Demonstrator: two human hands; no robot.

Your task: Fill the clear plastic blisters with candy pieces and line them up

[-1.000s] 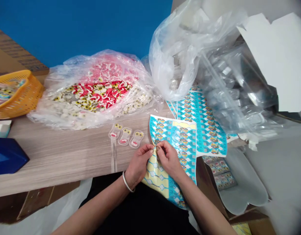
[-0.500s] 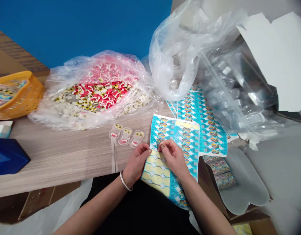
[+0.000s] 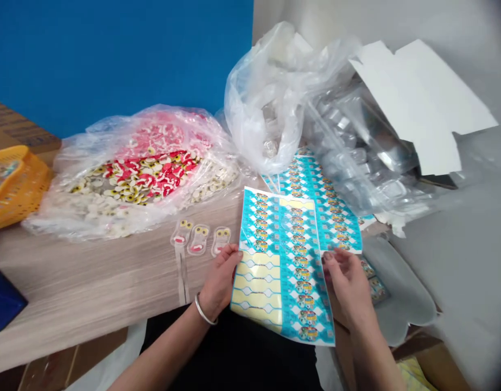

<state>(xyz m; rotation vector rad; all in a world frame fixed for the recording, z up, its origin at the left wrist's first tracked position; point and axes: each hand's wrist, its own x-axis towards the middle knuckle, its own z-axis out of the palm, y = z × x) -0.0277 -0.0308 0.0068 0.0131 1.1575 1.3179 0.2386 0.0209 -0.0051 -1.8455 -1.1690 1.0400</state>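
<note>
My left hand (image 3: 221, 278) pinches the left edge of a sticker sheet (image 3: 301, 271), thumb on top. This sheet has turquoise labels with white diamond shapes, and yellow backing shows at its lower left where labels are gone. At the right edge, my right hand (image 3: 348, 279) has thumb and fingers closed on the sheet. Another turquoise sticker sheet (image 3: 334, 209) lies partly underneath, behind it. Left of the sheet, three small clear packs (image 3: 198, 240) with yellow eyes and a red mouth lie in a row; the rightmost nearly touches my left fingers.
A large clear bag (image 3: 152, 174) of eye and mouth pieces fills the table's back. An orange basket (image 3: 18, 190) and a blue object (image 3: 4, 304) stand at left. Clear plastic packaging (image 3: 356, 157) and white card (image 3: 421, 103) rise at right, above a box with packed pieces (image 3: 378, 288).
My right hand has moved right, from the middle of the sheet to its right edge. My left hand stays on the left edge. The view has shifted to the right.
</note>
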